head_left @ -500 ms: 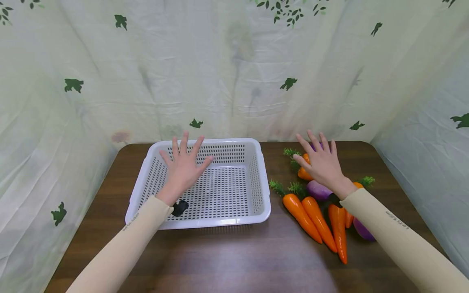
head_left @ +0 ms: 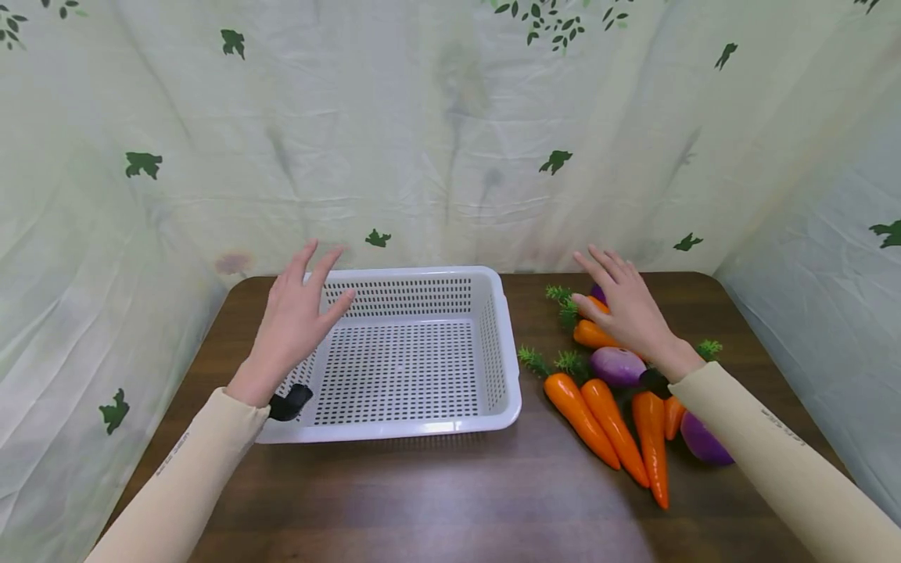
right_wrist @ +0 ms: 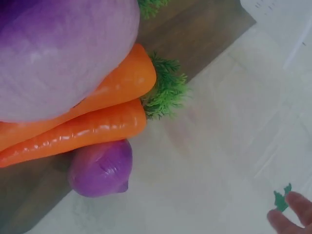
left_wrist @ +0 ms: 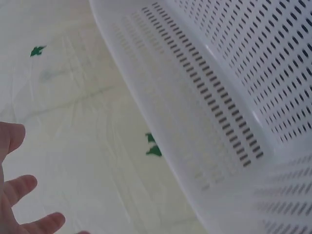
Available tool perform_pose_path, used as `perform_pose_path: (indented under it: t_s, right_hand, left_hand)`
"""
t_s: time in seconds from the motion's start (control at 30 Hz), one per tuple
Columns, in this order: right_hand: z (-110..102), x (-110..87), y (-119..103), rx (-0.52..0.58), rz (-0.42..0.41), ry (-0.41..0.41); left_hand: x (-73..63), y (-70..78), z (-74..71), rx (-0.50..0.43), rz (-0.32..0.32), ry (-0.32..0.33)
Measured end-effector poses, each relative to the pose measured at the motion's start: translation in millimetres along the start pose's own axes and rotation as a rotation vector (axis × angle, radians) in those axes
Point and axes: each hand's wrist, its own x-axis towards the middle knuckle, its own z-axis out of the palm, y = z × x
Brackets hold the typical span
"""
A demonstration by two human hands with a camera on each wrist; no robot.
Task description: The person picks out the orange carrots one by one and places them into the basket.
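My left hand (head_left: pixel 288 328) hovers over the left side of a white plastic basket (head_left: pixel 450 427), fingers spread and holding nothing. Inside, the basket shows only its slotted floor. Over the vegetables at the right, my right hand (head_left: pixel 629 313) is held up with fingers extended, also holding nothing. Below and around it lie several orange carrots (head_left: pixel 580 421) with green tops and several purple onions (head_left: pixel 617 367). From the right wrist, a small purple onion (right_wrist: pixel 102 168) appears beside two carrots (right_wrist: pixel 83 134), partly covered by a large purple one (right_wrist: pixel 63 58).
The brown wooden table (head_left: pixel 436 500) carries everything. Behind it and at both sides hangs a pale curtain (head_left: pixel 436 141) with green leaf prints. A small dark device (head_left: pixel 290 402) sits at the left wrist.
My left hand has moved left across the basket and turned, its thumb now toward the right. My right hand has shifted slightly to the right, with its fingers closer together.
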Motion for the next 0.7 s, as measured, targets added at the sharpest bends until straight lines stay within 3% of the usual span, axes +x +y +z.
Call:
perform_pose_path:
  t_s: [0.2,0.37,0.53,0.7]
  right_hand:
    - [-5,-5.4,1,0.14,-0.005,0.001]
    - [-8,-13.1,-3,0.232,-0.025,0.007]
    - [-8,-24.4,-7,0.272,-0.024,0.015]
    - [-5,-37.7,-9,0.326,0.007,-0.004]
  left_hand:
    - [-11.7,-18.7,-23.4,-0.122,-0.007,0.011]
    - [-22.3,-43.2,-34.4,-0.175,-0.024,-0.002]
    - [-34.1,-70.5,-40.0,-0.262,-0.062,-0.045]
    - [-43.6,-93.9,-41.3,-0.33,-0.093,-0.133]
